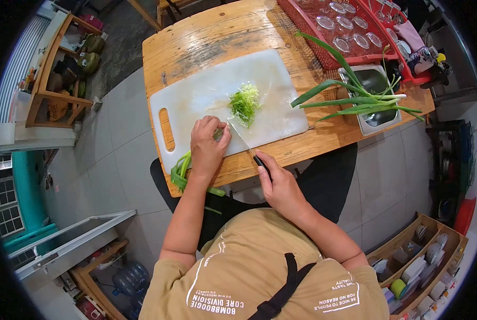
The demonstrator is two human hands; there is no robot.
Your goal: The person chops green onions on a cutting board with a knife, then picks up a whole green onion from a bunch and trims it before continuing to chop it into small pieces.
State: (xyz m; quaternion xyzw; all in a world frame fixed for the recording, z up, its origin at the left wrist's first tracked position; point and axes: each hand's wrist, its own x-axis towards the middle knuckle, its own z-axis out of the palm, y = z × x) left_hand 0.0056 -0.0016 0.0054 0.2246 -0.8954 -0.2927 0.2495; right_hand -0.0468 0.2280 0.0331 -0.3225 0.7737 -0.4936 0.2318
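Note:
My left hand (209,143) is closed around a bunch of green onions (180,169) at the lower left of the white cutting board (195,96). The long green leaves trail out below the hand and over the table's edge. In my right hand (281,184) is a knife (243,136), gripped by its black handle, with the blade lying over the board and its tip close to my left fingers. A small pile of finely chopped green onion (244,105), pale at the top and greener below, rests in the middle of the board.
More whole green onions (358,98) lie across a metal container (380,122) at the table's right. Behind it, a red crate (316,40) holds several upturned glasses (344,22). The wooden table's (217,29) near edge runs just in front of my body.

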